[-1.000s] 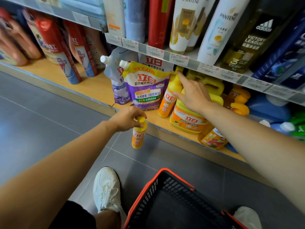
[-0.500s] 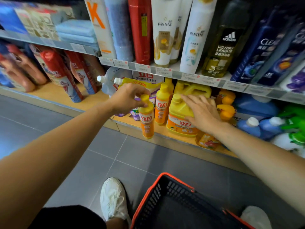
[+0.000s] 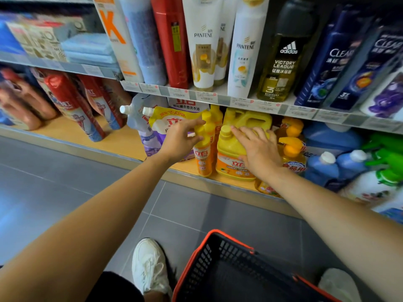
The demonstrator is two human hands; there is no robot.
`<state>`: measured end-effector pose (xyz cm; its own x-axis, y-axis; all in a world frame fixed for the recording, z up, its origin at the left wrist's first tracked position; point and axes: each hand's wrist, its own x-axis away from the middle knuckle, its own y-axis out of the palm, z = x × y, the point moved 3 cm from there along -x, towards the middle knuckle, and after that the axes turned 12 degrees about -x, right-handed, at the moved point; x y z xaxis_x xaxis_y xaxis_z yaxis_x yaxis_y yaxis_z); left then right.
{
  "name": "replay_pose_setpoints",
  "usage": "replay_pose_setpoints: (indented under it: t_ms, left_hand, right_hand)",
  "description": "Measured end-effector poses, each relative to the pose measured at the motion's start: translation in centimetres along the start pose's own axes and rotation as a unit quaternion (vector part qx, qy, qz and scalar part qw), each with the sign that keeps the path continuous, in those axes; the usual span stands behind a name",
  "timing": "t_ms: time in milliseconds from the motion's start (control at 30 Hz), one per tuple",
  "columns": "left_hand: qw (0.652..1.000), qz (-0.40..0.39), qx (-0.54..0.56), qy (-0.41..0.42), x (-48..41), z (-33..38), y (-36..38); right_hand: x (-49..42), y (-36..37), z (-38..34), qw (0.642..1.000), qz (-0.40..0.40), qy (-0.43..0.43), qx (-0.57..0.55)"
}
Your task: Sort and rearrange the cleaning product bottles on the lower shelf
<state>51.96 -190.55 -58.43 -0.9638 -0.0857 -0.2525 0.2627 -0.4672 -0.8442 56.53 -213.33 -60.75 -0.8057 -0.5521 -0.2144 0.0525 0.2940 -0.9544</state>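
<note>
My left hand [image 3: 177, 141] grips the yellow cap of a small orange dish-soap bottle [image 3: 202, 159] that stands at the front edge of the lower wooden shelf [image 3: 122, 138]. Right beside it is a big yellow jug [image 3: 232, 158] with an orange label. My right hand [image 3: 258, 149] lies flat on the jug's top with fingers spread. A second small orange bottle and another yellow jug [image 3: 248, 120] stand behind them. Purple and yellow refill pouches [image 3: 165, 123] lean to the left of my left hand.
Orange pump bottles [image 3: 291, 147], blue bottles [image 3: 322, 168] and green spray bottles [image 3: 386, 162] fill the shelf's right side. Red bottles [image 3: 72, 105] stand at the left. Shampoo bottles line the upper shelf [image 3: 218, 98]. A black-and-red basket [image 3: 239, 271] sits on the grey floor by my white shoe [image 3: 150, 264].
My left hand has carried the small orange bottle up from below the shelf edge and set it on the shelf beside the big jug. My right hand stayed on the jug.
</note>
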Motion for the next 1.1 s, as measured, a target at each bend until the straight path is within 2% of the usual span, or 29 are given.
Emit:
replay_pose_setpoints:
  t_ms: [167,300,467,667,900,967,1033,1100]
  left_hand:
    - [0.984,0.005,0.157,-0.082,1.8,-0.2,3.0]
    - [0.971,-0.007,0.168,-0.169,4.6,-1.5,6.8]
    - [0.958,-0.033,0.187,-0.217,4.4,-2.3,9.8]
    - [0.964,-0.056,0.150,-0.213,2.7,-3.0,10.7]
    - [0.962,-0.056,0.173,-0.203,1.4,-2.7,10.6]
    - [0.972,-0.016,0.128,-0.196,1.7,-2.4,9.7]
    - [0.983,0.072,-0.012,-0.168,2.0,-2.4,7.9]
    - [0.965,0.166,-0.167,-0.117,2.0,-2.4,5.7]
  right_hand:
    - [0.1,0.1,0.1,1.000,0.007,-0.002,0.007]
    - [0.0,0.3,0.2,1.000,0.015,-0.006,0.011]
    - [0.0,0.4,0.3,1.000,0.024,-0.008,0.011]
    - [0.0,0.4,0.3,1.000,0.021,-0.004,0.009]
    - [0.0,0.4,0.2,1.000,0.023,-0.004,0.011]
    - [0.1,0.5,0.3,1.000,0.027,-0.006,0.012]
    - [0.1,0.6,0.4,0.999,0.029,-0.008,0.011]
    - [0.1,0.6,0.3,1.000,0.029,-0.006,0.010]
